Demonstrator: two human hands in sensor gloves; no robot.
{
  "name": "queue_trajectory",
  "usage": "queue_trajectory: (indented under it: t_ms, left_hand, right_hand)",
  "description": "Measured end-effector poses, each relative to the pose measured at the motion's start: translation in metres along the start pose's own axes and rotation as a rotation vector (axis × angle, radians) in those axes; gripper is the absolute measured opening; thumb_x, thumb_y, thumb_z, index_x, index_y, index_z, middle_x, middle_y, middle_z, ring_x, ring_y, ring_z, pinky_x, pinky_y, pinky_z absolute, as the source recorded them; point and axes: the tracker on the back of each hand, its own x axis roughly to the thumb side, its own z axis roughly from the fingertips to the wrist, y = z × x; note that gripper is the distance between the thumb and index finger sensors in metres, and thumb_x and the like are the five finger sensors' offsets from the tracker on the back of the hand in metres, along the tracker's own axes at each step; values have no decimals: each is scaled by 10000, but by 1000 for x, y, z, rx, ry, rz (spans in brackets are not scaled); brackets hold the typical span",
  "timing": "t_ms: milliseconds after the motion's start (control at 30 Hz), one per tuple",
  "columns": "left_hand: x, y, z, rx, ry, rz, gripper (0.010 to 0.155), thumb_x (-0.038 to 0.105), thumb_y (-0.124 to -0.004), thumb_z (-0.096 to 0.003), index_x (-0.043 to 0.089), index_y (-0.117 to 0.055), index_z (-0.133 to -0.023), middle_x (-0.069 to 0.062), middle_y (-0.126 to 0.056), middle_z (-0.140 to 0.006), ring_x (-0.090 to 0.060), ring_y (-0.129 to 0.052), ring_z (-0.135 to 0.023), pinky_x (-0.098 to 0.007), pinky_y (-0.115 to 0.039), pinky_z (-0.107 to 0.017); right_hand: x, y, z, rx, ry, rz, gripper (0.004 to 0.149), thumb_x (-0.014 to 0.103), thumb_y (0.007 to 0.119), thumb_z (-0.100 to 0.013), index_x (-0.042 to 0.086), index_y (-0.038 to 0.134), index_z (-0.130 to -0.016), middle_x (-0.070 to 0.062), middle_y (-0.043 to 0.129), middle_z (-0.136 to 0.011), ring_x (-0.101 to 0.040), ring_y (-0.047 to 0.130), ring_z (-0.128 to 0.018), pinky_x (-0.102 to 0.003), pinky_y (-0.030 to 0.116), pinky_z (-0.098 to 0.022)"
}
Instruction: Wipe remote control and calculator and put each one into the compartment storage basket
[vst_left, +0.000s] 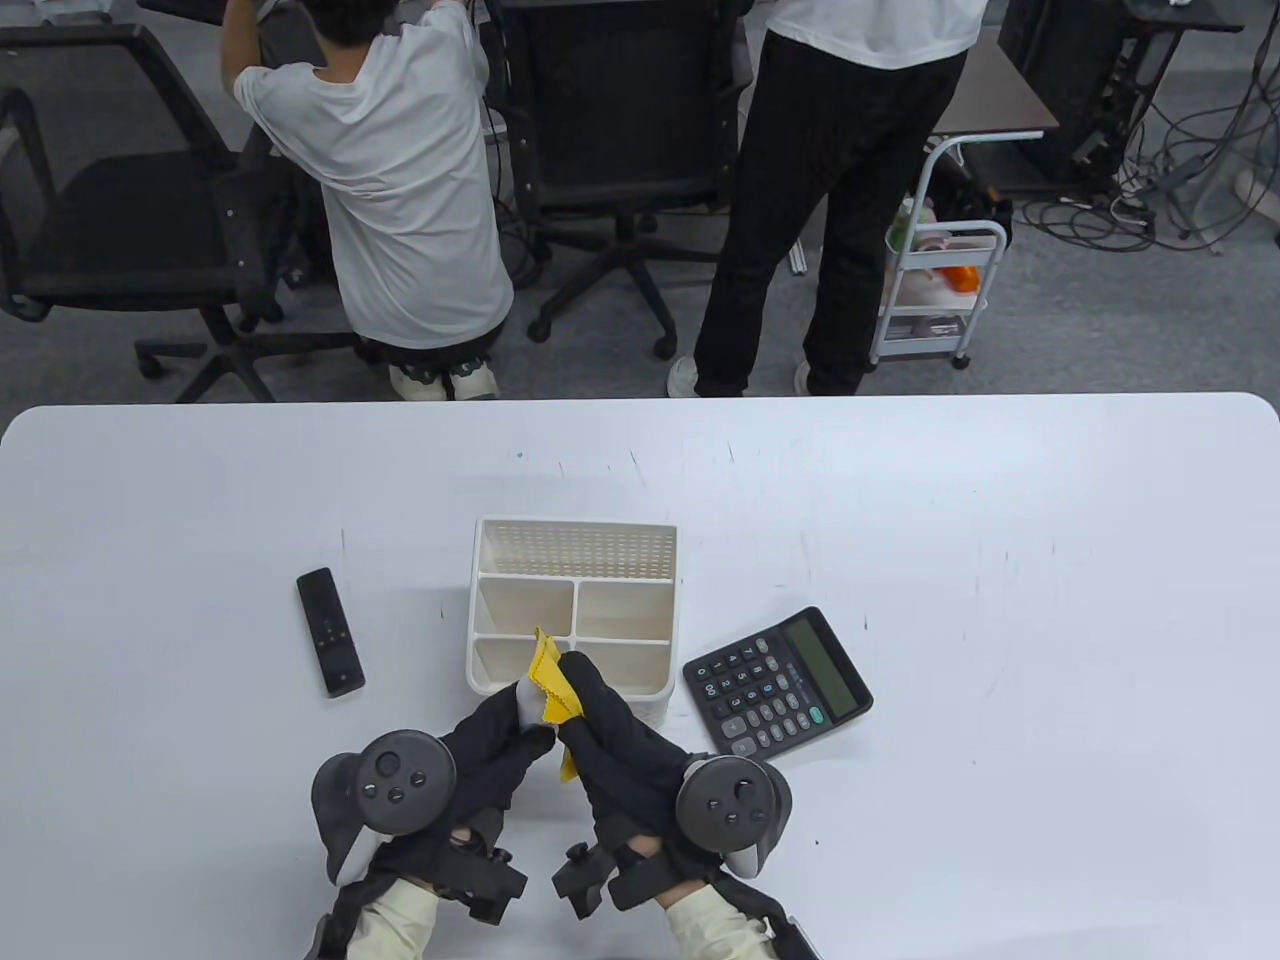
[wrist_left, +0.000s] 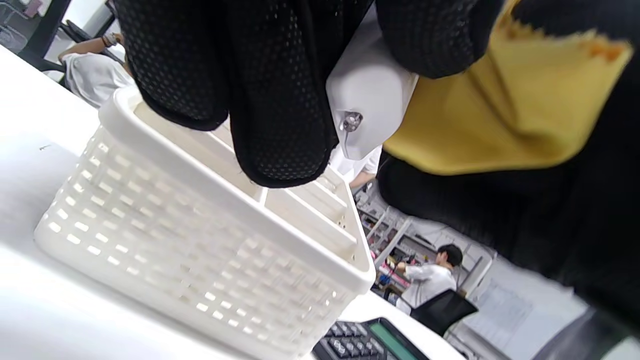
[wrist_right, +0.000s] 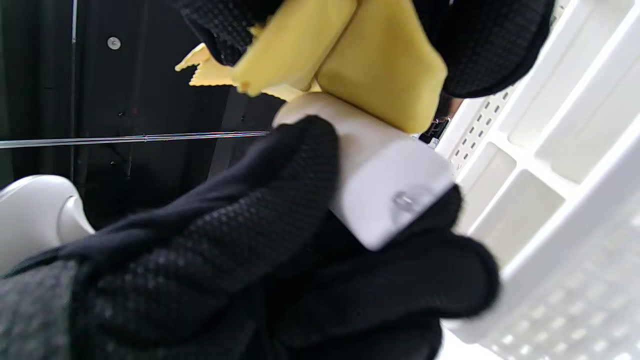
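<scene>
My left hand (vst_left: 520, 715) grips a small white device (vst_left: 528, 703) just above the near edge of the white compartment basket (vst_left: 572, 530). My right hand (vst_left: 580, 680) pinches a yellow cloth (vst_left: 550, 680) against the top of that device. In the right wrist view the cloth (wrist_right: 360, 55) drapes over the white device (wrist_right: 385, 190), with the basket (wrist_right: 565, 165) to the right. A black remote control (vst_left: 330, 631) lies on the table left of the basket. The black calculator (vst_left: 776, 681) lies face up to the basket's right. All of the basket's compartments that show are empty.
The white table (vst_left: 1000, 560) stretches wide on both sides. Beyond its far edge one person crouches and another stands, among office chairs (vst_left: 620, 150) and a small white cart (vst_left: 940, 290).
</scene>
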Motion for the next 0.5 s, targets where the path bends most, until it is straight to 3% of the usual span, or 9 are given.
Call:
queue_trajectory:
  t_ms: [133, 267, 400, 500]
  left_hand:
    - [9, -1, 3, 9, -50, -15, 536, 424, -780, -479, 160, -757, -945, -52, -1002, -823, -144, -1127, -605, -428, -896, -521]
    - [7, 1, 3, 44, -19, -5, 534, 427, -780, -482, 154, -766, -941, -47, -1012, -817, -126, -1137, -597, -412, -906, -514]
    - [-1, 2, 3, 35, 18, -4, 536, 428, -779, -482, 157, -761, -944, -42, -1010, -819, -132, -1134, -598, -415, -901, -515]
    - [3, 2, 4, 40, -16, -49, 540, 425, -777, -482, 155, -749, -948, -47, -1002, -817, -132, -1125, -591, -423, -893, -519]
  right_hand:
    - [-2, -2, 0, 0, 15, 1, 513, 232, 718, -566, 48, 656, -1041, -278, 742, -1030, -464, 846, -830, -610, 725, -547]
    - [-8, 0, 8, 14, 32, -5, 530, 228, 717, -564, 17, 631, -1043, -308, 777, -995, -462, 881, -792, -604, 743, -527]
    - [0, 3, 11, 74, -44, 109, 519, 231, 722, -562, 23, 660, -1033, -320, 770, -994, -470, 877, -791, -607, 741, -530]
    - [6, 4, 13, 55, -96, 134, 516, 234, 723, -560, 34, 672, -1032, -326, 738, -1013, -483, 852, -808, -613, 728, -539]
